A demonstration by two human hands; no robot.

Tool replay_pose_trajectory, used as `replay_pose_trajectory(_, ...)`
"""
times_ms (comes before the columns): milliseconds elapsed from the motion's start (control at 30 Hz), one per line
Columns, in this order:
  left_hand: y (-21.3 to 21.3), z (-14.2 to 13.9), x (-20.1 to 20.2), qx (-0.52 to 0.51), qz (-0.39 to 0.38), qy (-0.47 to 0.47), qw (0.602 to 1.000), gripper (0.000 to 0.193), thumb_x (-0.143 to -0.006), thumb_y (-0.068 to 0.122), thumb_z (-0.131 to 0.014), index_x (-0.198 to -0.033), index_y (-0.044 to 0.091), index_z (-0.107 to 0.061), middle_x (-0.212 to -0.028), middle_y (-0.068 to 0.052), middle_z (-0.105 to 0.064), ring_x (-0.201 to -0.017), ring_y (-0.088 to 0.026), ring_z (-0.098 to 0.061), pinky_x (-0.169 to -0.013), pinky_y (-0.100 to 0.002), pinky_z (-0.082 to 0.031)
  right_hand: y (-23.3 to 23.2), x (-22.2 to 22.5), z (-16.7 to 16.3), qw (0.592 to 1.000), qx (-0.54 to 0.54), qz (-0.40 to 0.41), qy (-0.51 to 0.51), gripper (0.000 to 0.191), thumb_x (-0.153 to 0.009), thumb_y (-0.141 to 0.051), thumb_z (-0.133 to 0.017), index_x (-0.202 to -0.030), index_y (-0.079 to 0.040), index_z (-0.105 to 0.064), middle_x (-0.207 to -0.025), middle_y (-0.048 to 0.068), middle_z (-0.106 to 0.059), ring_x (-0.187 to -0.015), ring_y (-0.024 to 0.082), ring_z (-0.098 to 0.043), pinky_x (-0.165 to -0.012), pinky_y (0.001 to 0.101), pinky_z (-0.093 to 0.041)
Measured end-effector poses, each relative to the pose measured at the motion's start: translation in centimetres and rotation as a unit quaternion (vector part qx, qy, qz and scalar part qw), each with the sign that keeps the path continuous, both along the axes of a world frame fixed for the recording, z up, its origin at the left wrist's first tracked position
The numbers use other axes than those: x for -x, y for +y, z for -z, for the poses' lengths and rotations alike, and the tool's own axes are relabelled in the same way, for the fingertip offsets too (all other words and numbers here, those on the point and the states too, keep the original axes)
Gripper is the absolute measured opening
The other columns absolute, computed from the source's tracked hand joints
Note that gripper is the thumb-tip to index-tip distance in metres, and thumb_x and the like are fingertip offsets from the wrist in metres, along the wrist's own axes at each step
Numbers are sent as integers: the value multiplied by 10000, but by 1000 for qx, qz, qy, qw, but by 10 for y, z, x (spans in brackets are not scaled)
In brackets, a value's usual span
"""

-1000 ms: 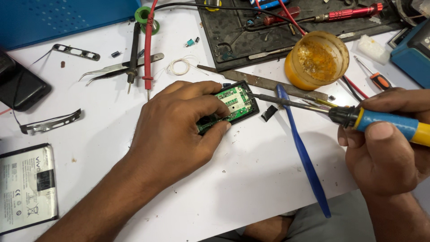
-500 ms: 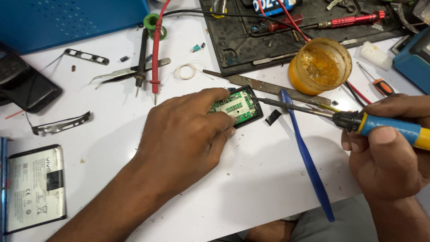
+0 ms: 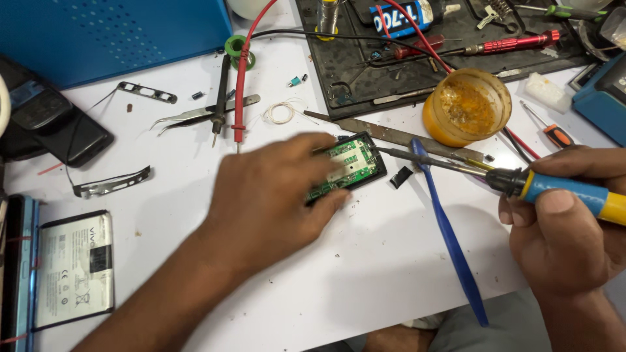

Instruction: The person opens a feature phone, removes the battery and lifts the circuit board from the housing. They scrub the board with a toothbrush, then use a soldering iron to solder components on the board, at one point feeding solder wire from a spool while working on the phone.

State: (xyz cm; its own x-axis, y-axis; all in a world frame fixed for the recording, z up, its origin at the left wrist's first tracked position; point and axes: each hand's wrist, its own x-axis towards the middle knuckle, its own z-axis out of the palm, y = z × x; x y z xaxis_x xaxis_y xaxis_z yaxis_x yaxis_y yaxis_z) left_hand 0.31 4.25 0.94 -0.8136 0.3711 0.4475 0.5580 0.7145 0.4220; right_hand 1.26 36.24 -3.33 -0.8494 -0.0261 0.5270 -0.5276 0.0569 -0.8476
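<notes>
Now the left hand presses its fingers closed on the green board; at 3 o'clock, the right hand grips the soldering iron, with its tip near the board.

Head camera looks steeply down, close over white worktable.

Electronics repair workshop: soldering iron; tweezers; flux pot
</notes>
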Motion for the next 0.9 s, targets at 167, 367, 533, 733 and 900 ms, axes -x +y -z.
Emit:
replay_pose_trajectory(167, -19, -7, 22, -76, -100, -3, 992, 289, -921, 210, -747, -1171, 66, -742, -1146, -99, -751, -943, -230, -754, -785, -352, -588, -9, -1, -6, 999, 10, 24, 24, 276, -1078, -173, -597, -1101, 77, -483, -832, 165, -564, -567, 144, -557, -567, 271, -521)
replay_pose_trajectory(367, -28, -6, 65, -58, -157, -72, 983, 314, -882, 149, -713, -1182, 58, -736, -1111, -107, -753, -855, -255, -744, -783, -398, -566, -12, 3, -17, 998, -22, 40, 46, 257, -996, -153, -584, -1065, 82, -505, -777, 138, -563, -516, 133, -578, -514, 259, -510)
replay_pose_trajectory(533, -18, -3, 104, 19, -162, -51, 985, 293, -853, 148, -752, -1137, 84, -780, -1022, -120, -770, -894, -294, -722, -823, -440, -545, -12, 1, -18, 999, -13, 32, 40, 261, -1018, -151, -598, -1065, 93, -516, -775, 136, -567, -532, 135, -579, -517, 250, -515)
replay_pose_trajectory(733, -10, -6, 120, 60, -213, -138, 965, 207, -859, 223, -763, -1049, 150, -805, -918, -58, -780, -844, -250, -740, -790, -422, -559, -12, 2, -18, 999, 14, 26, 33, 257, -1002, -144, -623, -1048, 92, -533, -721, 128, -568, -512, 128, -558, -516, 246, -501)
replay_pose_trajectory(900, -8, 2, 120, 72, -210, -86, 971, 127, -809, 187, -782, -921, 153, -831, -853, -63, -771, -793, -262, -729, -734, -441, -559, -12, 2, -15, 999, 11, 31, 33, 260, -997, -148, -622, -1046, 92, -533, -726, 133, -568, -510, 132, -558, -514, 249, -495)
